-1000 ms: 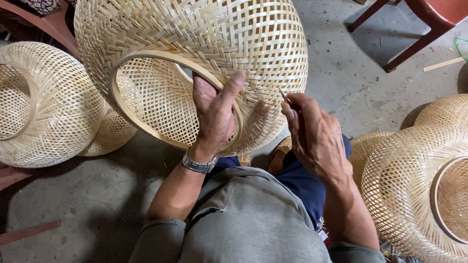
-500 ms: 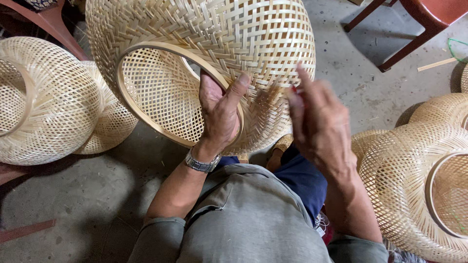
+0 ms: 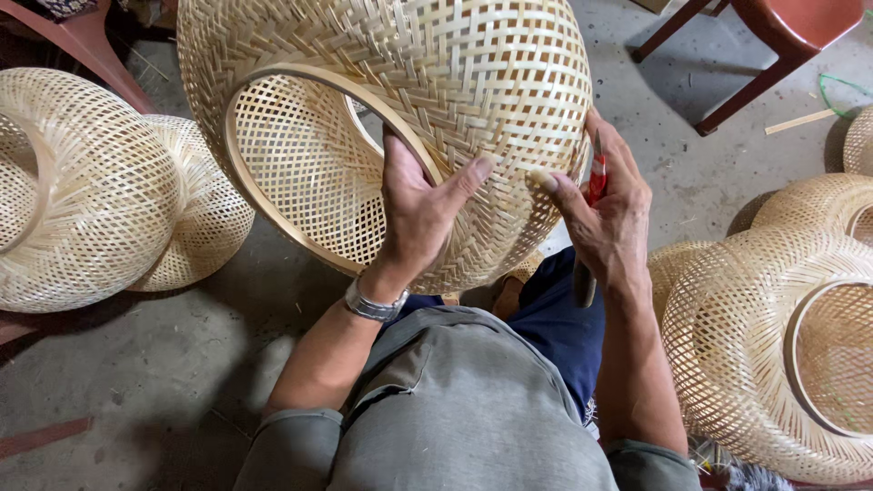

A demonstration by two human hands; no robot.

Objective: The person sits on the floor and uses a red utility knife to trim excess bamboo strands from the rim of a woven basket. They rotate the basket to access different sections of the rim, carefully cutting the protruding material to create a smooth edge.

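Observation:
A large woven bamboo basket-like shade (image 3: 427, 100) rests over my lap, its round wooden rim (image 3: 273, 82) facing me. My left hand (image 3: 414, 209), with a metal watch on the wrist, grips the rim, fingers inside the opening and thumb on the outer weave. Against the weave on the shade's right side presses my right hand (image 3: 605, 205), which holds a red-handled tool (image 3: 596, 177); the tool's tip is hidden by the fingers.
Two finished woven shades (image 3: 100, 182) lie stacked at the left on the concrete floor. More woven shades (image 3: 773, 336) sit at the right. A red-brown chair (image 3: 773, 45) stands at the top right, with a wood strip and green cord beside it.
The shade has shifted to the right and closer. My right hand has risen from below the shade onto its right side, the red tool now showing in it. My left hand keeps hold of the rim.

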